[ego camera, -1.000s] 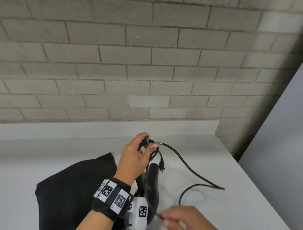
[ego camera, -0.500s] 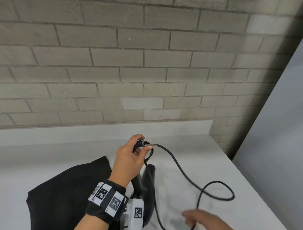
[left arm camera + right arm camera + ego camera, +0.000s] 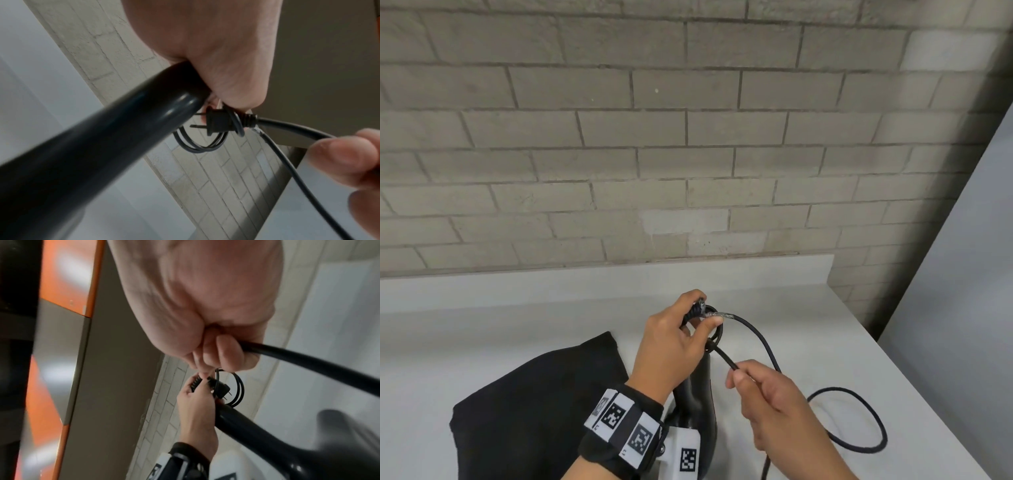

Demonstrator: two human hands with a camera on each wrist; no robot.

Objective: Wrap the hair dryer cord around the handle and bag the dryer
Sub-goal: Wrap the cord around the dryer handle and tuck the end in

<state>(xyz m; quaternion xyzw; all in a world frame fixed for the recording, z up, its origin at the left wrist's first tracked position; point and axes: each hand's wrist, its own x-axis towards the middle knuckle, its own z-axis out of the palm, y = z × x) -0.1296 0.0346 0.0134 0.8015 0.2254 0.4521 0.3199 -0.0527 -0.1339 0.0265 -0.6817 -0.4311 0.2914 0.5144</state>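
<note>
Barely started: my left hand (image 3: 671, 346) grips the glossy black hair dryer handle (image 3: 115, 141) end with small cord coils, right hand (image 3: 774, 407) pinches the loose black rubber cord (image 3: 763, 339), black fabric bag (image 3: 541, 404) unused.

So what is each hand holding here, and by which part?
Left hand grips the end of the hair dryer's handle, pinching small cord coils there. Right hand pinches the cord mid-length.

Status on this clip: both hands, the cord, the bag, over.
Left hand grips handle end and plug. Right hand pinches cord. Slack loop loose on counter. Bag flat, dryer not in.
</note>
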